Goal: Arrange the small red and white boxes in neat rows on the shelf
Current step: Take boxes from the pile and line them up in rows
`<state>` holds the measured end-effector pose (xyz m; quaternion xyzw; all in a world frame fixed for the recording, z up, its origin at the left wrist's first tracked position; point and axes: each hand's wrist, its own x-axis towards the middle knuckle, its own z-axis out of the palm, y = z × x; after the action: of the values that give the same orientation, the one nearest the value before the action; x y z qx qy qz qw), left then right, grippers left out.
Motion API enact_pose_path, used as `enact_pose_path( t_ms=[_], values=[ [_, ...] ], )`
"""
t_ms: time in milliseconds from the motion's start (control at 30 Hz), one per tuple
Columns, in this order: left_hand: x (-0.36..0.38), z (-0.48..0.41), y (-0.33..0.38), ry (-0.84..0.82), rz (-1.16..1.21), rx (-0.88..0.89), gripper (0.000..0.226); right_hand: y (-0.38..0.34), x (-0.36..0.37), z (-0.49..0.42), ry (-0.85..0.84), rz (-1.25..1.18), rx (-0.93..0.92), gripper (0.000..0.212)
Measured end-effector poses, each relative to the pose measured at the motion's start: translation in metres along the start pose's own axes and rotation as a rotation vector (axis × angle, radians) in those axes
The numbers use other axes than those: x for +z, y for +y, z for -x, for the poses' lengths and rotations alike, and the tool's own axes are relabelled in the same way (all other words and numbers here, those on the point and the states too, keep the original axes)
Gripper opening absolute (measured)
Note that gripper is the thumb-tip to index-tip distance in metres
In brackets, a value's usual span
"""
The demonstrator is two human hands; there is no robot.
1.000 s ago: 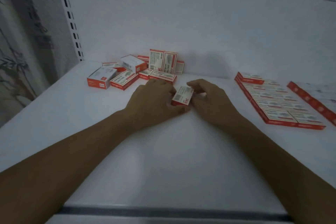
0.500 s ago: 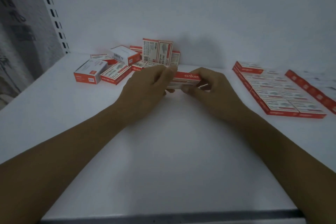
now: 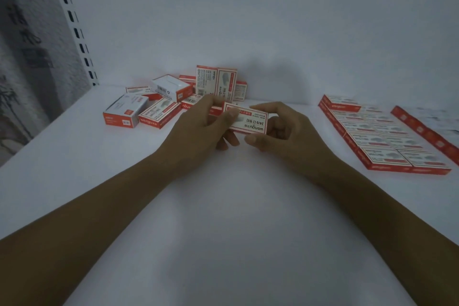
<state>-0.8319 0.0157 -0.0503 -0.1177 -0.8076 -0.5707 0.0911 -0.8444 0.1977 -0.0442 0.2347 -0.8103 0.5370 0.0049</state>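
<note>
Both hands hold one small red and white box point(image 3: 250, 122) just above the middle of the white shelf point(image 3: 223, 218), its printed face turned up toward me. My left hand point(image 3: 201, 131) grips its left end with thumb on top. My right hand point(image 3: 280, 129) pinches its right end. A loose pile of the same boxes point(image 3: 178, 99) lies at the back left, two of them standing upright against the wall. At the right, several boxes point(image 3: 382, 136) lie flat in tidy rows.
Another line of red-edged boxes point(image 3: 427, 131) runs along the far right. A slotted white upright point(image 3: 74, 22) borders the shelf on the left, with a grey patterned wall beyond it. The shelf's back panel rises right behind the pile.
The box has been lifted from the shelf and rotated: first tilted on end, then showing its red side, now its printed top faces me. Both hands stayed on it.
</note>
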Motion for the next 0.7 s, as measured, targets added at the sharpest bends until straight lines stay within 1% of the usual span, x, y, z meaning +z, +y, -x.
enact_pose_path(
  t_ms=[100, 167, 233, 367, 433, 500, 567, 700],
  values=[
    [0.000, 0.001, 0.001, -0.038, -0.027, 0.046, 0.033, 0.002, -0.002, -0.001, 0.008, 0.016, -0.034, 0.040],
    [0.001, 0.002, -0.007, -0.050, -0.003, 0.071, 0.040, 0.006, 0.000, -0.003, 0.030, -0.069, -0.042, 0.038],
    [0.001, 0.002, -0.014, -0.022, -0.005, 0.083, 0.041, 0.013, 0.000, -0.003, 0.050, -0.094, -0.044, 0.039],
    [0.000, 0.007, 0.002, 0.013, -0.103, 0.133, 0.038, 0.008, 0.000, -0.003, 0.067, 0.056, -0.056, 0.048],
    [0.000, 0.011, 0.009, 0.048, -0.184, 0.175, 0.040, 0.003, 0.001, -0.001, 0.090, 0.130, -0.078, 0.043],
    [0.001, 0.012, 0.014, 0.059, -0.207, 0.209, 0.043, -0.004, 0.001, 0.003, 0.123, 0.194, -0.120, 0.040],
    [0.001, 0.011, 0.020, 0.069, -0.179, 0.238, 0.044, -0.013, -0.004, 0.003, 0.167, 0.236, -0.174, 0.040],
    [0.002, 0.011, 0.043, 0.102, -0.042, 0.272, 0.044, -0.040, -0.023, 0.007, 0.227, 0.303, -0.266, 0.046]
  ],
)
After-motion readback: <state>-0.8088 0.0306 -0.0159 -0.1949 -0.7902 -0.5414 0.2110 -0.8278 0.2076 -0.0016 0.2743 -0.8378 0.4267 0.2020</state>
